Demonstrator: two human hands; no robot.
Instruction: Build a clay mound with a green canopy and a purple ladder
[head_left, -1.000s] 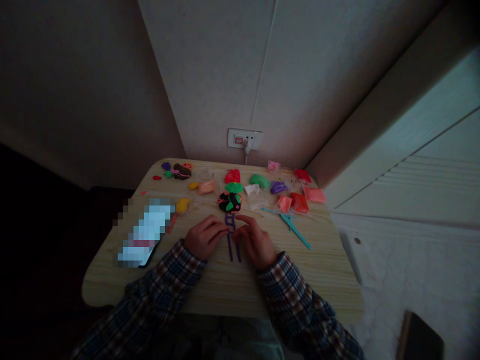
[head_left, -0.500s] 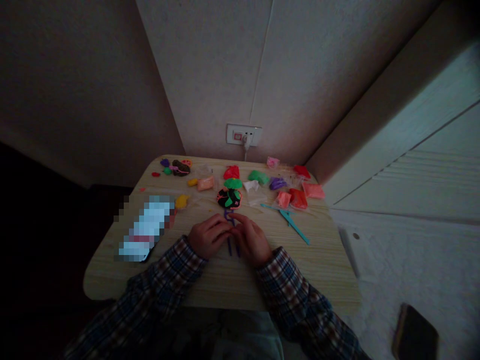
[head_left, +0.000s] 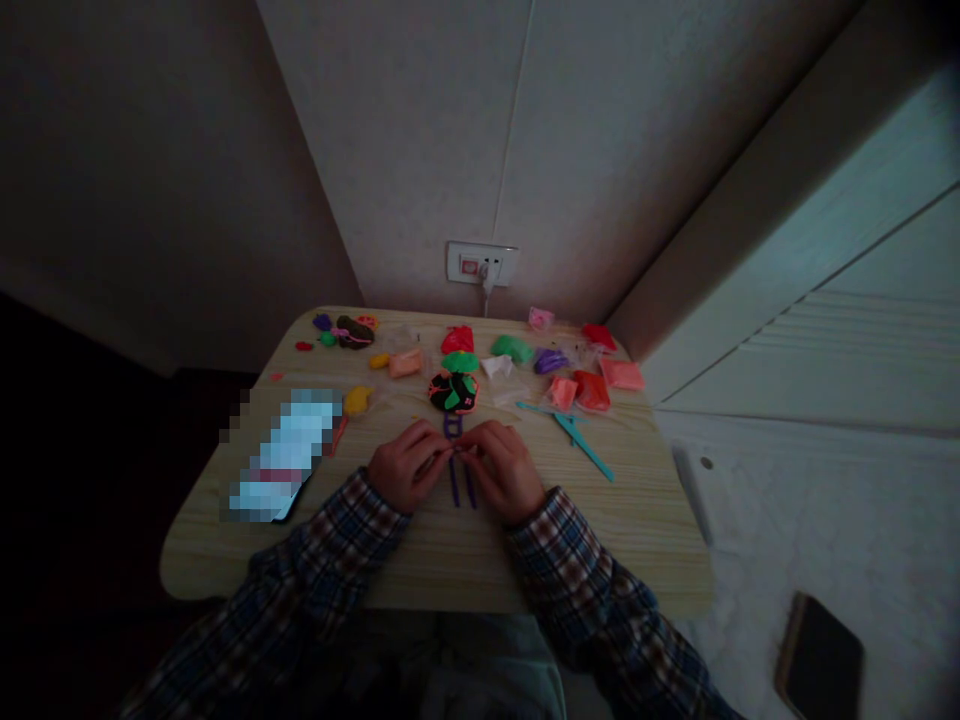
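Note:
My left hand (head_left: pixel 409 465) and my right hand (head_left: pixel 501 470) meet at the fingertips, thumbs and forefingers pinched over a ladder-like shape of purple clay strips (head_left: pixel 453 428). Between the fingertips is a short purple clay strip, mostly hidden by them. Two long strips of the ladder run out below my fingers toward me, and crosspieces show at its top end. Just beyond lies a black clay piece (head_left: pixel 444 397) with green and pink decoration, and a green clay cap (head_left: pixel 460 361) touches its far side.
Bags of red (head_left: pixel 591 390), green (head_left: pixel 513 348) and purple clay (head_left: pixel 551 360) lie across the back of the table (head_left: pixel 600 560). Teal tools (head_left: pixel 585 447) are on the right, a lit phone (head_left: pixel 289 455) on the left. A dark phone-like object (head_left: pixel 819 660) rests on the white surface beside the table.
My fingertips have drawn together into a pinch over the ladder, and my right forefinger has curled in. More of the ladder's top now shows. The view has shifted slightly.

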